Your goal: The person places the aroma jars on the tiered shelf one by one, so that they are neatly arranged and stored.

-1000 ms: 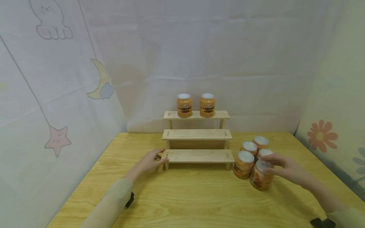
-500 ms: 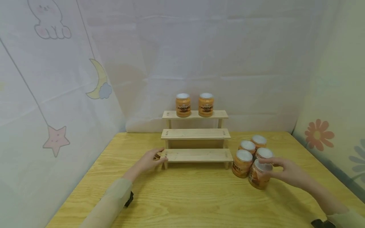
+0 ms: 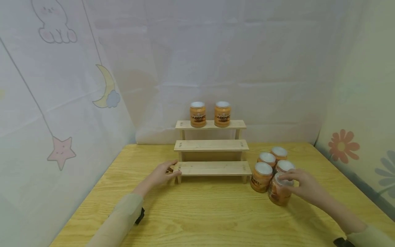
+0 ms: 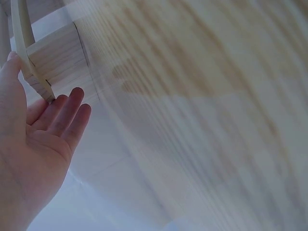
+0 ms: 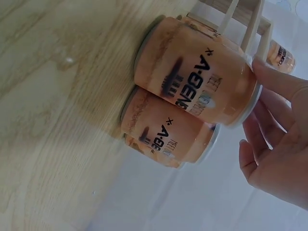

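Observation:
My left hand [image 3: 160, 174] holds the left end of the lowest step of a three-step wooden shelf [image 3: 213, 168]. In the left wrist view the thumb lies on one side of the board's end [image 4: 41, 86], with fingers on the other. On the right, my right hand [image 3: 308, 187] grips the top of the front orange can [image 3: 279, 193] by its pale lid. The right wrist view has this can [image 5: 197, 72] standing on the table, thumb near its rim; the other fingers are partly behind the lid. Several like cans [image 3: 261, 178] stand close against it.
Two orange cans [image 3: 198, 116] stand on the top step. The yellow wood-grain table [image 3: 197, 212] runs back to a pale cloth wall [image 3: 277, 61]. Printed cloth also hangs at both sides.
My right hand has come down slightly, its fingertips closer about the front can's lid. The left hand stays on the shelf's end. The head view has shifted a little.

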`<state>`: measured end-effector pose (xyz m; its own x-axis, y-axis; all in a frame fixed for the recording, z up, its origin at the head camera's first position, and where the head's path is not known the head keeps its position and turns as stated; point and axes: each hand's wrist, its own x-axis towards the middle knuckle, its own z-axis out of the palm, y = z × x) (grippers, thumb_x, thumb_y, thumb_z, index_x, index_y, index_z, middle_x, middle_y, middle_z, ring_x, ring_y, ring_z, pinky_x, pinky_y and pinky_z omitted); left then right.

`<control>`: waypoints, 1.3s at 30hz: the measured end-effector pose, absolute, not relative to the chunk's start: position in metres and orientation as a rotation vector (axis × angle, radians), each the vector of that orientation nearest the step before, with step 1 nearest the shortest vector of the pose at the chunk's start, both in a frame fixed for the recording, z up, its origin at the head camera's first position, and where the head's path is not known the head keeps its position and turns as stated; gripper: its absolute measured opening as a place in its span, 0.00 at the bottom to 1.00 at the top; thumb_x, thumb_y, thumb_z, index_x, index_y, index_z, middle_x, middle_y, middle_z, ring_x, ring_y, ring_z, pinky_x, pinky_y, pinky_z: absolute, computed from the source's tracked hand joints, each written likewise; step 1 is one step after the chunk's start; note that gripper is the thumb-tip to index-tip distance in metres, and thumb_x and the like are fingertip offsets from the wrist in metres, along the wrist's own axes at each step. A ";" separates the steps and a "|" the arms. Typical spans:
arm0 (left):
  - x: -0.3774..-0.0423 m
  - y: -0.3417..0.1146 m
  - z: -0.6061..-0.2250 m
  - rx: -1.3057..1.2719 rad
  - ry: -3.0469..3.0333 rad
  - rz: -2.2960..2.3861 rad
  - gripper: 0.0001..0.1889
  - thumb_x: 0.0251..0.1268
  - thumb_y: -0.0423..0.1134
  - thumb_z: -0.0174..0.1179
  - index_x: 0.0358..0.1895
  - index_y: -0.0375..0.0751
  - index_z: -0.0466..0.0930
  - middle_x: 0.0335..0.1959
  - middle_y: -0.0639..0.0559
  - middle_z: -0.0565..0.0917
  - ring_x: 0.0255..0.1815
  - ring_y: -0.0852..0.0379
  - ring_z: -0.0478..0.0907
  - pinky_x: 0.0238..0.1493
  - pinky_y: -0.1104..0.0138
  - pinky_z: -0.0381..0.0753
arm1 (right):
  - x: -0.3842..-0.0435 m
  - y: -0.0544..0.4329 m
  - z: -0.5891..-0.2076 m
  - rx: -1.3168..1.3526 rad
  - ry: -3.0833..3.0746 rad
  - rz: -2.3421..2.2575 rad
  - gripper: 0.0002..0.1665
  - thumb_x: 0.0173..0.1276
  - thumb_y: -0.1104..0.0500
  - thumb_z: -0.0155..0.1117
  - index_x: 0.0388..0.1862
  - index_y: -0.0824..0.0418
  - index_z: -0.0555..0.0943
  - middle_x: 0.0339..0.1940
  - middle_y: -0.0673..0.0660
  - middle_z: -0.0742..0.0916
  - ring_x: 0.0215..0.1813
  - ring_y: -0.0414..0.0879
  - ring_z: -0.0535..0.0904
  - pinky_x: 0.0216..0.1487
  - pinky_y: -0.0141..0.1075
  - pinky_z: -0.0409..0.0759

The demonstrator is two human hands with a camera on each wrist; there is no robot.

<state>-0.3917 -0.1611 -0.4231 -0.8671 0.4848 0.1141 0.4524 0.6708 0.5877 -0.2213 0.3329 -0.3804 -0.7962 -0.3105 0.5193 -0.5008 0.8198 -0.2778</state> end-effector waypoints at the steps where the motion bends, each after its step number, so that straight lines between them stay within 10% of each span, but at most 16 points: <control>1: -0.392 -0.161 -0.423 0.792 2.824 0.974 0.38 0.63 0.58 0.56 0.71 0.41 0.60 0.65 0.42 0.70 0.54 0.47 0.75 0.53 0.53 0.78 | -0.222 0.332 -0.382 0.614 -2.526 0.573 0.18 0.45 0.59 0.77 0.39 0.55 0.86 0.32 0.46 0.83 0.33 0.34 0.72 0.28 0.29 0.72; 10: -0.393 -0.162 -0.424 0.799 2.838 0.954 0.39 0.62 0.60 0.56 0.71 0.41 0.60 0.64 0.41 0.71 0.53 0.48 0.76 0.51 0.55 0.79 | -0.222 0.337 -0.386 0.610 -2.593 0.579 0.29 0.46 0.52 0.78 0.50 0.55 0.82 0.49 0.54 0.82 0.52 0.42 0.73 0.42 0.45 0.79; 21: -0.395 -0.161 -0.424 0.801 2.845 0.956 0.38 0.62 0.60 0.56 0.71 0.42 0.60 0.65 0.42 0.70 0.53 0.47 0.76 0.52 0.54 0.79 | -0.226 0.334 -0.385 0.493 -2.675 0.822 0.34 0.48 0.53 0.78 0.49 0.67 0.74 0.44 0.58 0.79 0.40 0.37 0.72 0.34 0.30 0.75; 39: -0.394 -0.160 -0.424 0.802 2.843 0.954 0.38 0.62 0.59 0.56 0.70 0.40 0.61 0.64 0.41 0.72 0.53 0.47 0.76 0.52 0.54 0.79 | -0.224 0.347 -0.395 0.560 -2.852 1.062 0.55 0.53 0.52 0.74 0.71 0.70 0.55 0.63 0.73 0.69 0.56 0.62 0.73 0.46 0.56 0.79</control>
